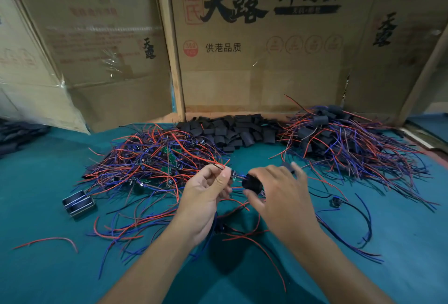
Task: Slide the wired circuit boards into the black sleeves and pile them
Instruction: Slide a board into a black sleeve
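My left hand [206, 194] pinches a small wired circuit board [234, 175] between thumb and fingers above the green table. My right hand [278, 189] holds a black sleeve [252, 183] with its open end facing the board; board and sleeve nearly touch. To the left lies a heap of bare boards with red and blue wires [150, 160]. Loose empty black sleeves [230, 131] are heaped at the back centre. At the right is a pile of sleeved boards [339, 139] with wires trailing out.
Cardboard boxes [254, 49] wall off the back of the green table [48, 267]. A small metal-framed coil part [78, 203] sits at the left. Loose red and blue wires [46, 240] lie around, and a black connector with wires [335, 200] lies at the right.
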Motion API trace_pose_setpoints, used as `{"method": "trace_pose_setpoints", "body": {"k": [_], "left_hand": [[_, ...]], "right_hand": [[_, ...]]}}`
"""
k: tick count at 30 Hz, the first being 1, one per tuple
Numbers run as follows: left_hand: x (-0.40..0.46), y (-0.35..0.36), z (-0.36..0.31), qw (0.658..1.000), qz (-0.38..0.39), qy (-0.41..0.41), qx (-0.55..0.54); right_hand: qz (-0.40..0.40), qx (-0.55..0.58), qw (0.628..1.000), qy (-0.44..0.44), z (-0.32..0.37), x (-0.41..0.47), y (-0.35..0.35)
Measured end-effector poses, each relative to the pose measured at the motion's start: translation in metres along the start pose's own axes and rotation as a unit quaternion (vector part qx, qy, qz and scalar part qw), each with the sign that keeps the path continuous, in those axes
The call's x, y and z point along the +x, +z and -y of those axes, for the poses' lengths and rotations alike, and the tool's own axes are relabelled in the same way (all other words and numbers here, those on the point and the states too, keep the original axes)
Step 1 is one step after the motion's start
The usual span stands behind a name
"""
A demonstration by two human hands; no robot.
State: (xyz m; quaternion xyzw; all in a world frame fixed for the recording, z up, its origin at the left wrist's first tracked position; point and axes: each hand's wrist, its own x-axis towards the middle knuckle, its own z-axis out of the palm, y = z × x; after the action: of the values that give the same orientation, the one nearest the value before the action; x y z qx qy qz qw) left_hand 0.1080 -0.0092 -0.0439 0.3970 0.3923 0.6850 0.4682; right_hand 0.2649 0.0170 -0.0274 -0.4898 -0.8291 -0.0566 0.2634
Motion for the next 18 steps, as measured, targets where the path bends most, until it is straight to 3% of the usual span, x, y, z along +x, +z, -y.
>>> {"method": "trace_pose_setpoints", "body": {"k": [4,10,18], "left_hand": [[-0.0006,-0.0011,0.0023,1.0,0.019,-0.002,0.018],[-0.0001,-0.0071,0.0037,0.999,0.033,-0.017,0.017],[-0.0012,-0.0065,0.0064,0.998,0.034,-0.023,0.038]], "right_hand": [[-0.015,0.116,0.992,-0.039,0.0047,-0.0027,0.0023],[-0.057,0.151,0.983,-0.082,0.0012,-0.0015,0.0067],[-0.05,0.171,0.979,-0.098,-0.0004,-0.0022,0.0063]]}}
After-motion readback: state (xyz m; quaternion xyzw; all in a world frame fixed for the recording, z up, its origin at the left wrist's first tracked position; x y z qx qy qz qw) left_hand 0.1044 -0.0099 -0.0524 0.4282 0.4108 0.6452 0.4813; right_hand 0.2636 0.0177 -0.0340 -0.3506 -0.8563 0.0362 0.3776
